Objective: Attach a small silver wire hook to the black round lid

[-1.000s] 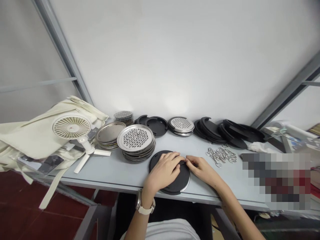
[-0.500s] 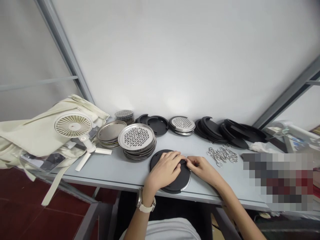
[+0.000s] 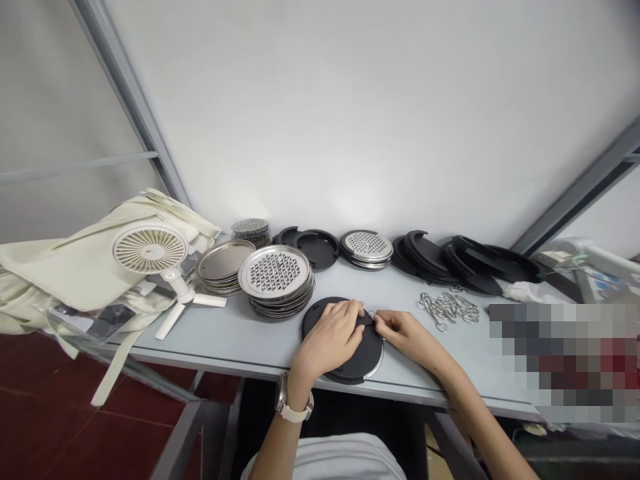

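My left hand (image 3: 333, 338) lies over a round black disc (image 3: 370, 357) with a thin steel rim, its fingers gripping the disc near a notch in its edge. My right hand (image 3: 403, 333) pinches a small metal clip (image 3: 371, 315) at that same spot, against the black part. The fingers hide most of the join, so I cannot tell how the clip sits. The disc lies flat near the table's front edge.
Along the wall stand stacks of perforated steel discs (image 3: 274, 280), plain steel discs (image 3: 225, 267) and black rings (image 3: 425, 257). A heap of metal clips (image 3: 447, 308) lies right of my hands. A white fan (image 3: 150, 248) stands on a cream cloth bag (image 3: 75, 273) at left.
The whole scene has drifted slightly right and up as my head moved. My right fingers have shifted a little at the notch, and the small clip now shows at their tips.
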Available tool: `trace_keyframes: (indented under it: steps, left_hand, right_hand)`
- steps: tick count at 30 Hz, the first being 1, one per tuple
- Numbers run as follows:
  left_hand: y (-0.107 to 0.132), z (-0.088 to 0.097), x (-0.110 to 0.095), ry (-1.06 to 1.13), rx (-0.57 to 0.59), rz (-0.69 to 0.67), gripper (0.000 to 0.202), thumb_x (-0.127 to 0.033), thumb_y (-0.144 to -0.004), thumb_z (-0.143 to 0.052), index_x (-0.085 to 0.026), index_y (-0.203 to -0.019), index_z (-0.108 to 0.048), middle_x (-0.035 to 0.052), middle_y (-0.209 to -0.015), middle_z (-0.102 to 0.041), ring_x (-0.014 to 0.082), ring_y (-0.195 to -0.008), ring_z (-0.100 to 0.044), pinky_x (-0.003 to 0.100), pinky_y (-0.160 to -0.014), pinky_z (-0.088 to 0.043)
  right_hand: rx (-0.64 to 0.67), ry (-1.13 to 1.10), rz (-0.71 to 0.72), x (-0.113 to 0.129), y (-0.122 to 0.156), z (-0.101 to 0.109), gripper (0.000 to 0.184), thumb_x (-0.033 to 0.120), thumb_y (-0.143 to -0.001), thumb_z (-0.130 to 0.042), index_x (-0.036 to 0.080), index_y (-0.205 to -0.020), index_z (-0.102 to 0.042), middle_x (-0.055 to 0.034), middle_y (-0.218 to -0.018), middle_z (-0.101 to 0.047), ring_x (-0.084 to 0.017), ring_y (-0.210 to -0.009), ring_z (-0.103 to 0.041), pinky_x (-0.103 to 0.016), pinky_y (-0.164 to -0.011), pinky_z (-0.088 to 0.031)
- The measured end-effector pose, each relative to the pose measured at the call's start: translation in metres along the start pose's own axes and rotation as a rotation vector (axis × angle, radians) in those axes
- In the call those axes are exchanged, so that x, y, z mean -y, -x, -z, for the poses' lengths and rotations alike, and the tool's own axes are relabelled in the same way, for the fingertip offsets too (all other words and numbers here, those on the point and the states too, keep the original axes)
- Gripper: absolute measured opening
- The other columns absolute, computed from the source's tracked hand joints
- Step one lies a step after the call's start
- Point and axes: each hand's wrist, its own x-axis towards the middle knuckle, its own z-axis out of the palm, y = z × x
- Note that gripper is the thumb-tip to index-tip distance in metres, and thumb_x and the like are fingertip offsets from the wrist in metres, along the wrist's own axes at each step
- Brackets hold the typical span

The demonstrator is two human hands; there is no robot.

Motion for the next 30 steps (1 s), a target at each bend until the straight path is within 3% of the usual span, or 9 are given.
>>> trace_keyframes:
  steps: [30]
  left_hand:
    - [0.0001, 0.003, -0.0044, -0.029, 0.007, 0.006, 0.02, -0.018, -0.095, -0.038, -0.022, -0.113, -0.045, 0.004, -0.113, -0.057, 0.0177, -0.107, -0.051, 0.034, -0.093, -0.039]
  right_hand:
    - [-0.006, 0.01, -0.011, 0.0008, -0.0013, -0.0007, 0.032, 0.034, -0.087, -0.039, 0.02, -0.06, -0.027, 0.0059, -0.059, -0.023, -0.009, -0.056, -0.025, -0.024, -0.051, -0.02]
